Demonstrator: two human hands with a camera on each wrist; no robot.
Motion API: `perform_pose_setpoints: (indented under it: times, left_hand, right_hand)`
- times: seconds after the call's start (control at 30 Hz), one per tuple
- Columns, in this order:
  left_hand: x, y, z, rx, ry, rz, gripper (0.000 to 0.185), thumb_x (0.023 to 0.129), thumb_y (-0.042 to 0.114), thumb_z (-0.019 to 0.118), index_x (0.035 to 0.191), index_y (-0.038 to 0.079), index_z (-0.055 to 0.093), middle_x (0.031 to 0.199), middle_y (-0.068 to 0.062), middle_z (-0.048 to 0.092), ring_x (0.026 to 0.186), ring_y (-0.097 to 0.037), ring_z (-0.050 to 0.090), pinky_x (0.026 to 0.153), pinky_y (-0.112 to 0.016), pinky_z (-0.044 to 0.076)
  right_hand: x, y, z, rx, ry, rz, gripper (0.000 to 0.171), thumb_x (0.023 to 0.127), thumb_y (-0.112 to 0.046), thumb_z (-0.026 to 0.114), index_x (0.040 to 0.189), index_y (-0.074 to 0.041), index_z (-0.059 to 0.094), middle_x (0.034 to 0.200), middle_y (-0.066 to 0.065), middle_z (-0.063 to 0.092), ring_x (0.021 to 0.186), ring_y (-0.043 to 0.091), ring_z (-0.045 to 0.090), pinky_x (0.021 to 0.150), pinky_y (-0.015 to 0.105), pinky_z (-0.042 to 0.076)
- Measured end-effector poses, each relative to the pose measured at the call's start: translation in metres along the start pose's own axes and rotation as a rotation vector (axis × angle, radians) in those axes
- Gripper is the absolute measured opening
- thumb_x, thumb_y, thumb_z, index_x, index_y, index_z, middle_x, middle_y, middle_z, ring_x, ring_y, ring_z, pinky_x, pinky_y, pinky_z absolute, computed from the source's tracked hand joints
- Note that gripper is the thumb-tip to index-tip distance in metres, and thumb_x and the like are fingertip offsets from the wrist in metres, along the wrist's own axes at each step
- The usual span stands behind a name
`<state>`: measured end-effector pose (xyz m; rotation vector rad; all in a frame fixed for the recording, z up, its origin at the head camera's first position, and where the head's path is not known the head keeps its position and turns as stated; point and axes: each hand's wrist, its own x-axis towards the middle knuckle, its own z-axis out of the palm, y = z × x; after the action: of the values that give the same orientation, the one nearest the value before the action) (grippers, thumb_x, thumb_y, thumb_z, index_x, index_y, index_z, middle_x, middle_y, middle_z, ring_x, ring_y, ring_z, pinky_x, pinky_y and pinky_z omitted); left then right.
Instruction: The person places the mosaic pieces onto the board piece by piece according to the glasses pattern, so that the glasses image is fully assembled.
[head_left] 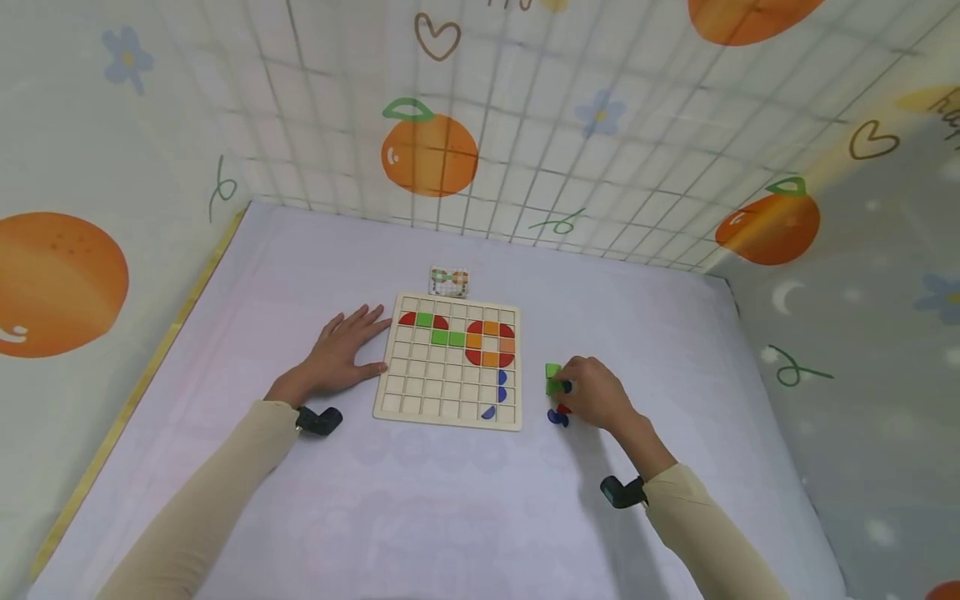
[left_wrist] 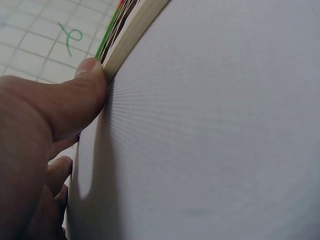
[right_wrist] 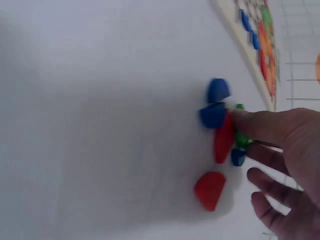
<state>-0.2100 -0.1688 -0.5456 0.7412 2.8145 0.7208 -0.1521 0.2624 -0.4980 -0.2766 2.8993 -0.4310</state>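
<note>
A wooden grid board [head_left: 412,392] lies flat, with red, orange, green and blue pieces set in its squares. My left hand [head_left: 347,354] rests spread on the table to its left; the thumb [left_wrist: 82,100] presses against the board's edge. To the right of the board, my right hand [head_left: 596,392] pinches at a green square [right_wrist: 242,136] with thumb and forefinger, the other fingers loosely bent. Another green square [head_left: 552,370] sits just beyond the fingertips. Around them lie a blue piece [right_wrist: 238,157], a red piece [right_wrist: 210,191] and more blue pieces [right_wrist: 212,116].
A small picture card [head_left: 449,282] with a coloured pattern lies behind the board's far edge. The table has a pale cloth [head_left: 465,508] over it. A printed curtain [head_left: 517,150] with oranges and grid lines closes off the back and sides.
</note>
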Motion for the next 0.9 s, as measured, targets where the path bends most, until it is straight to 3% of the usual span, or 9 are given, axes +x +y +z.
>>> perform_pose_setpoints:
  times: [0.3,0.43,0.53,0.7,0.9]
  left_hand:
    - [-0.002,0.000,0.000,0.001,0.008,-0.003,0.079,0.089,0.040,0.070,0.155,0.015,0.033,0.163,-0.009,0.016,0.149,-0.029,0.005,0.118,-0.052,-0.001]
    - [-0.001,0.001,-0.001,0.003,0.008,0.004,0.079,0.090,0.040,0.070,0.155,0.014,0.033,0.163,-0.009,0.016,0.149,-0.030,0.005,0.118,-0.052,0.000]
    - [-0.001,0.001,-0.002,0.007,0.013,0.010,0.079,0.090,0.041,0.070,0.154,0.014,0.033,0.163,-0.009,0.016,0.149,-0.030,0.005,0.118,-0.053,0.001]
    - [0.001,0.000,-0.001,0.007,0.014,0.005,0.079,0.090,0.040,0.070,0.154,0.014,0.033,0.163,-0.009,0.016,0.149,-0.030,0.005,0.118,-0.053,0.000]
    - [0.000,-0.002,0.001,0.006,0.009,0.007,0.079,0.090,0.042,0.070,0.154,0.014,0.033,0.163,-0.009,0.017,0.149,-0.029,0.005,0.118,-0.053,0.000]
  right_hand:
    - [-0.002,-0.003,0.000,-0.101,-0.002,-0.129,0.028,0.073,-0.023,0.088,0.098,-0.015,0.079,0.093,-0.004,0.070,0.086,0.017,0.056,0.076,0.033,0.053]
    - [0.008,-0.005,-0.006,-0.178,0.040,-0.212,0.031,0.072,-0.024,0.088,0.100,-0.015,0.079,0.091,-0.003,0.072,0.084,0.017,0.057,0.075,0.034,0.052]
    - [0.021,-0.011,-0.014,-0.174,0.059,-0.237,0.030,0.073,-0.023,0.087,0.101,-0.016,0.079,0.092,-0.002,0.072,0.085,0.018,0.056,0.075,0.034,0.051]
    - [0.051,-0.037,-0.021,-0.119,0.062,-0.296,0.029,0.076,-0.027,0.086,0.101,-0.016,0.079,0.091,-0.005,0.072,0.083,0.017,0.053,0.073,0.031,0.049]
    - [0.086,-0.091,-0.013,-0.115,0.105,-0.491,0.023,0.080,-0.026,0.081,0.099,-0.014,0.078,0.088,-0.005,0.072,0.079,0.015,0.052,0.071,0.032,0.046]
